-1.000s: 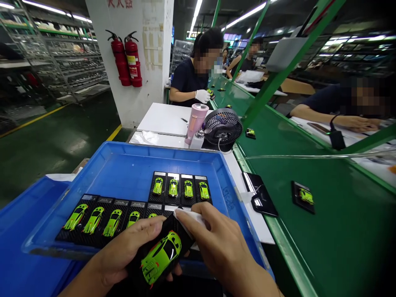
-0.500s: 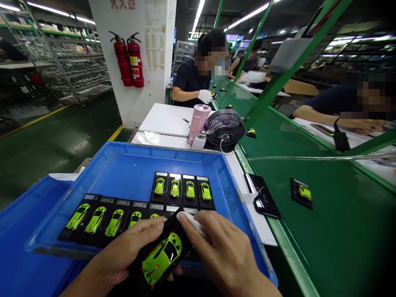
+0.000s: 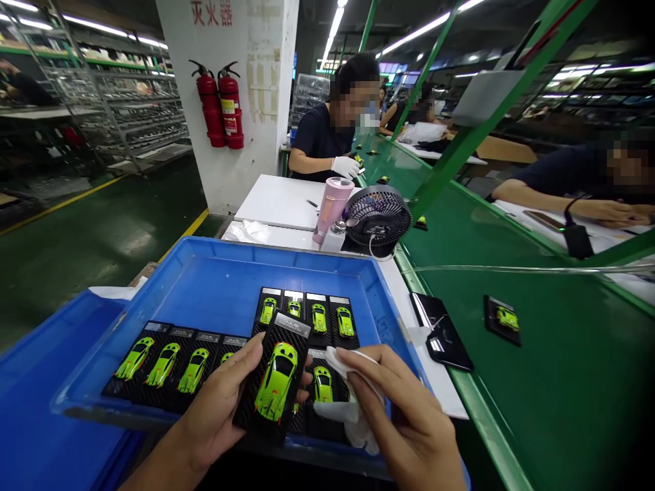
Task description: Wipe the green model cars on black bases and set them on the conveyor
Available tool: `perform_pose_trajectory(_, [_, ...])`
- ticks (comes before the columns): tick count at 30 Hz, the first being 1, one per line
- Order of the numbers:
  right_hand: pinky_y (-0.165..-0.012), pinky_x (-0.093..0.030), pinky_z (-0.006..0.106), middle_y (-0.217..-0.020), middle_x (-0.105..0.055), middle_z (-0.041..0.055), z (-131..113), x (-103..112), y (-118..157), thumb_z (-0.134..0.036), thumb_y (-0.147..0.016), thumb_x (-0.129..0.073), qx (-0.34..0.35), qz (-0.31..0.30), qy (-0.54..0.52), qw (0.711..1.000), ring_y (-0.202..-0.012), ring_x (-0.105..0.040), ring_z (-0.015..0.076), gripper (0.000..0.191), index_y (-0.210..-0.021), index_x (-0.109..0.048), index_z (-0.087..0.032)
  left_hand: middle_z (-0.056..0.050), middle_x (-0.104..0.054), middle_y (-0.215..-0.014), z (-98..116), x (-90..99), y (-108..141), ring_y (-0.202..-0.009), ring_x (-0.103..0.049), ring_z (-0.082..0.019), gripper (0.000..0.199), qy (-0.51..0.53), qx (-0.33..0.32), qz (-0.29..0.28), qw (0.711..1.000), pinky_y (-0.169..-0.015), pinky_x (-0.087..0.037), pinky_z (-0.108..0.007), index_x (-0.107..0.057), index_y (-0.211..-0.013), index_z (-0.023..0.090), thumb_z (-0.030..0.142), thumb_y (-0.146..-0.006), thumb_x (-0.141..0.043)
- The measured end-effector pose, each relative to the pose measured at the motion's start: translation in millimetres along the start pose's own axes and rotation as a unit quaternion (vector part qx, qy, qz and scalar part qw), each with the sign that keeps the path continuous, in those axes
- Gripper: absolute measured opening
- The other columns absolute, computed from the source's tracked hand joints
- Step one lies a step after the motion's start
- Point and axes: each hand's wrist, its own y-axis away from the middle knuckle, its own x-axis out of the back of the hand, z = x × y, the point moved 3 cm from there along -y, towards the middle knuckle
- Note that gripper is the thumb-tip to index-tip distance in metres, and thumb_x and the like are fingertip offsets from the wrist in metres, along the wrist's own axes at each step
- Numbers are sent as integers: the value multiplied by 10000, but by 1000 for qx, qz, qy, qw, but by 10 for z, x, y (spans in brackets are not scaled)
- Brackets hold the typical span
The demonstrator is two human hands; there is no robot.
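A lime-green toy car on a black carbon-patterned base is gripped by my left hand, its thumb on the near edge and its fingertips showing at the far side. To the right, my right hand pinches a white cloth that hangs below the fingers, apart from the base. Behind and below both hands, a blue tray holds several similar green cars on black bases, such as the car at the back right. My hands hide part of the front row.
Right of the tray runs a green conveyor belt carrying another car on its base. A black phone-like object lies on the belt's edge. Beyond the tray stand a pink tumbler and a black fan. A gloved co-worker sits behind.
My right hand with the cloth has drawn off the base toward the right. My left hand has turned the base more upright, so its silver label now shows.
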Motion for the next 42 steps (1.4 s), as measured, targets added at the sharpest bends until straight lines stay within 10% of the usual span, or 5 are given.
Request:
perform_pose_trajectory(13, [-561, -506, 267, -881, -573, 97, -149, -310, 114, -42, -892, -414, 78, -105, 102, 986, -695, -576, 168, 425, -1266, -552, -190, -122, -719, -1019, 19, -167, -84, -943, -685, -243, 317, 42, -54, 44, 997, -875, -525, -392, -576, -1193, 148, 278, -917, -490])
perform_pose_trajectory(21, [-587, -520, 234, -906, -587, 46, -26, -140, 133, -62, -898, -507, -70, 15, -67, 995, -757, -610, 143, 363, -1180, -621, -260, -150, -733, -929, -22, -142, -147, -803, -714, -230, 380, 140, 5, 42, 989, -879, -516, -453, -501, -1265, 109, 292, -937, -445])
perform_pose_trajectory(42, [-621, -498, 257, -881, -588, 41, -93, -347, 110, -41, -895, -486, -38, 4, -85, 996, -771, -583, 146, 390, -1207, -601, -243, -134, -729, -949, -184, -154, -120, -752, -703, -190, 303, 268, 25, 122, 955, -689, -585, -312, -600, -1094, 61, 285, -933, -475])
